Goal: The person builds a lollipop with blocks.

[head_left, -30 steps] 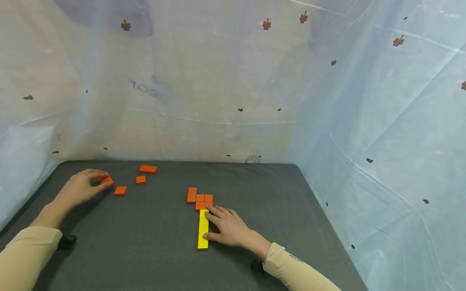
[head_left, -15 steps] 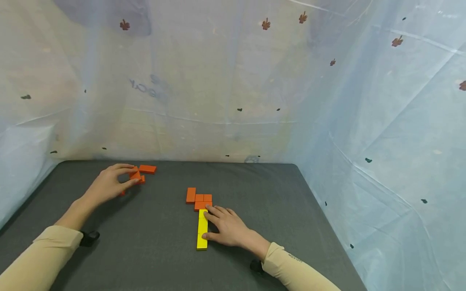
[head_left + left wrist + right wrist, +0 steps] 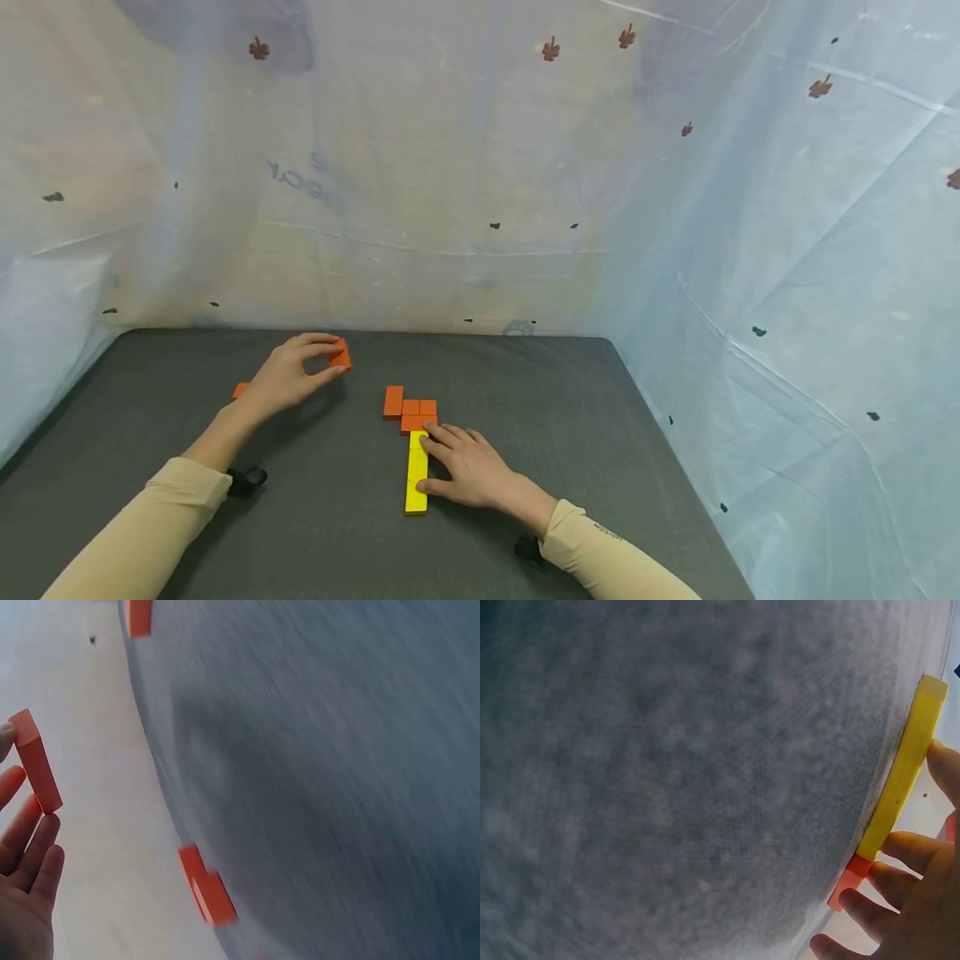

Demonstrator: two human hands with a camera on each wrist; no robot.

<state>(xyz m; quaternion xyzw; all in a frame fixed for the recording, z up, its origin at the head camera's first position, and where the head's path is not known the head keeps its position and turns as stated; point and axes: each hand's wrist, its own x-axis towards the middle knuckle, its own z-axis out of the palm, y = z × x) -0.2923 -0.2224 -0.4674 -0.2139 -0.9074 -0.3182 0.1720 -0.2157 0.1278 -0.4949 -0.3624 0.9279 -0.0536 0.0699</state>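
Note:
Up near the table's back edge, my left hand (image 3: 288,375) pinches an orange block (image 3: 342,354) between thumb and fingers. The left wrist view shows that block (image 3: 39,765) at the fingertips, raised over the table. My right hand (image 3: 474,473) lies with extended fingers along the right side of a long yellow block (image 3: 416,485). Its fingertips reach a short yellow block (image 3: 418,440) and a flat orange block (image 3: 414,424) at the far end. Beyond sit two small orange squares (image 3: 428,407) side by side, and an orange rectangle (image 3: 393,402) at their left.
A loose orange block (image 3: 240,390) pokes out left of my left wrist; that hand hides others in the head view. Two orange blocks (image 3: 210,889) show close together in the left wrist view. A translucent plastic sheet (image 3: 420,167) walls in the dark grey table (image 3: 562,392).
My left hand has carried the orange block rightward from the far left, passing over the loose orange blocks. The right hand and the blocks beside it stay put.

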